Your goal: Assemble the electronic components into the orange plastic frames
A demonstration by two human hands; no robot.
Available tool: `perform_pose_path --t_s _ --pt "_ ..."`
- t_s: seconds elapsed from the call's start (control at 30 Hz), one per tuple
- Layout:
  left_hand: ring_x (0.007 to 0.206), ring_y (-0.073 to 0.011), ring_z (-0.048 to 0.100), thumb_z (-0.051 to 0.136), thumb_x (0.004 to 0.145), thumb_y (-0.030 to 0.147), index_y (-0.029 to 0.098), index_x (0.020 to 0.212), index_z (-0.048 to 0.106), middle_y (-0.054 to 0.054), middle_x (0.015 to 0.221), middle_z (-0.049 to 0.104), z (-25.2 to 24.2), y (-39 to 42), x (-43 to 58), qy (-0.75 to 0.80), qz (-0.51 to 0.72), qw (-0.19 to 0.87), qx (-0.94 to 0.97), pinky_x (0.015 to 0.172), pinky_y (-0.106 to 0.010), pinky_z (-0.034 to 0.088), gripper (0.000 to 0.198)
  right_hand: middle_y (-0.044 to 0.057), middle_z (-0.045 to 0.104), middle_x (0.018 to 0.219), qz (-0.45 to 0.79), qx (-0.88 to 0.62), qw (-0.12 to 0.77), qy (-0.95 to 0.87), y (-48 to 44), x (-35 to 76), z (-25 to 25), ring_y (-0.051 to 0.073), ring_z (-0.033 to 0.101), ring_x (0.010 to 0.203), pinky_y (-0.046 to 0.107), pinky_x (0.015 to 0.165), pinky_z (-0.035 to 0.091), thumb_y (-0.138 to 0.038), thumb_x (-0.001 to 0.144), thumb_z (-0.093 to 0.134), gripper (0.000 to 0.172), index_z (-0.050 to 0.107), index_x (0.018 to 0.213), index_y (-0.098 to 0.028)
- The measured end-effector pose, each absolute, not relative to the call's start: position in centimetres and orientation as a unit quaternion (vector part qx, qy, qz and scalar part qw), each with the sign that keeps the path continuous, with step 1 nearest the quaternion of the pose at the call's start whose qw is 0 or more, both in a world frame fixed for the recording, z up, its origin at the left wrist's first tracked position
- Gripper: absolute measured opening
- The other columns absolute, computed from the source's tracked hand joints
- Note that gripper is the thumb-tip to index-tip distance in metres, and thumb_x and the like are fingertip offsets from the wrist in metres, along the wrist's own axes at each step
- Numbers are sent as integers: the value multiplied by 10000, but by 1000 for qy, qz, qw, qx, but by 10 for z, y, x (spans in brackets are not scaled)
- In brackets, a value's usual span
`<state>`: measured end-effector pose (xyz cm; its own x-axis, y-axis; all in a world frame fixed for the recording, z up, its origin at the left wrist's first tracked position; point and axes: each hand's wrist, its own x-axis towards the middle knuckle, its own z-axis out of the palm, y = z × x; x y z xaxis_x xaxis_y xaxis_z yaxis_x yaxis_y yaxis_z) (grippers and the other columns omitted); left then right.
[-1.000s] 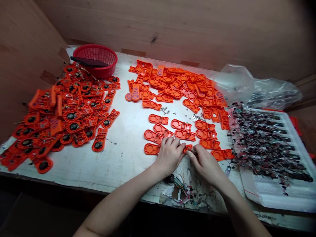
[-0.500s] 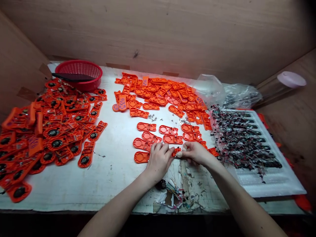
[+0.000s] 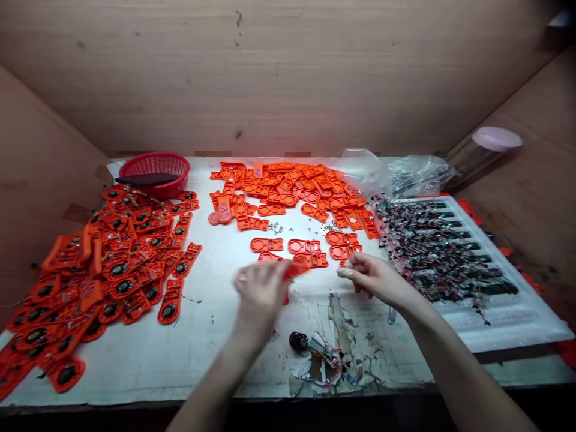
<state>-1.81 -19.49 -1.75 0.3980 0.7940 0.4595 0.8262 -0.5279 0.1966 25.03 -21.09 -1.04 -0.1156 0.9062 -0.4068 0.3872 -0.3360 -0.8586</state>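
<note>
My left hand point(image 3: 258, 288) is smeared by motion over the front rows of orange plastic shells. A blurred orange plastic shell point(image 3: 296, 269) shows at its fingertips, pinched between thumb and fingers. My right hand point(image 3: 366, 274) hovers at the right end of those rows, thumb and index finger pressed together. Whatever may be in that pinch is hidden or too small to name. Beyond the hands, open orange shells point(image 3: 305, 246) lie in rows with small metal pieces set in them. Loose small metal pieces point(image 3: 330, 227) are scattered behind the rows.
Orange shells with black round speakers point(image 3: 121, 270) are heaped at left by a red basket point(image 3: 155, 168). More shells point(image 3: 288, 186) pile at the back. Wired circuit boards point(image 3: 441, 252) lie on a white foam tray point(image 3: 517, 330). Black speakers with wires point(image 3: 310, 345) sit near the front edge.
My left hand has moved left with the orange shell, away from my right hand. The right hand has come off the shell and lifted slightly. The camera view has shifted.
</note>
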Motion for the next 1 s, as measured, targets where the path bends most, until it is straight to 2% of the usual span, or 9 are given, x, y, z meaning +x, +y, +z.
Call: perform_pose_path --t_s 0.07,0.2,0.27,0.33,0.43,0.53,0.63,0.8,1.0 --pt "942 -285 537 534 896 331 209 1185 590 -116 1018 608 -4 -182 -72 -560 -262 110 -778 848 -463 346 318 -28 523 635 496 -615 282 -543 -236 257 -14 112 493 536 203 460 366 -490 824 585 303 500 836 -199" --pt "1068 -350 474 534 876 429 162 1307 503 -173 1114 560 -6 -185 -140 -634 -224 131 -728 902 -512 355 508 -6 536 684 505 -584 226 -594 -277 249 -25 137 502 607 237 544 398 -404 881 543 210 540 875 -195" --pt "1073 -320 475 579 852 423 202 1292 510 -141 1125 550 -20 -203 -132 -597 -227 71 -766 932 -507 366 496 21 567 762 495 -558 206 -633 -290 232 -27 160 531 686 259 607 429 -349 892 541 153 553 889 -197" --pt "1031 -260 497 591 857 356 246 1235 544 -94 1095 554 -34 -224 -105 -517 -217 -51 -826 903 -439 427 396 53 578 888 454 -534 208 -682 -297 210 -27 196 543 812 302 705 454 -307 877 575 140 561 963 -198" --pt "1015 -223 492 532 893 229 242 1164 587 -85 1087 534 -52 -246 -58 -492 -232 -147 -826 860 -384 469 277 89 562 1005 359 -526 200 -745 -299 177 -30 261 505 937 400 808 447 -258 818 650 271 554 1063 -192" --pt "954 -212 499 514 894 182 219 1084 624 -76 1000 540 -56 -253 -26 -492 -254 -188 -811 828 -378 476 222 92 563 970 302 -535 196 -764 -299 162 -35 273 489 913 434 794 445 -194 835 603 190 566 1021 -186" --pt "1017 -224 483 506 883 150 217 1164 584 -96 1083 526 -46 -257 -13 -494 -281 -231 -790 871 -403 463 299 68 549 926 348 -524 257 -733 -297 170 -36 237 500 893 379 779 456 -185 869 562 154 545 1021 -197" --pt "1092 -223 507 669 784 221 204 1286 473 -100 1170 555 -32 -264 -7 -349 -256 -448 -782 945 -375 451 540 18 534 870 446 -509 299 -673 -295 191 -33 171 527 793 277 691 448 -195 868 586 138 527 989 -221" --pt "876 -171 619 698 791 287 197 1150 589 -60 978 660 -50 -269 1 -396 -303 -483 -720 789 -290 498 385 22 525 883 407 -491 324 -699 -294 196 -38 163 535 799 263 687 441 -180 896 529 158 530 1045 -235"
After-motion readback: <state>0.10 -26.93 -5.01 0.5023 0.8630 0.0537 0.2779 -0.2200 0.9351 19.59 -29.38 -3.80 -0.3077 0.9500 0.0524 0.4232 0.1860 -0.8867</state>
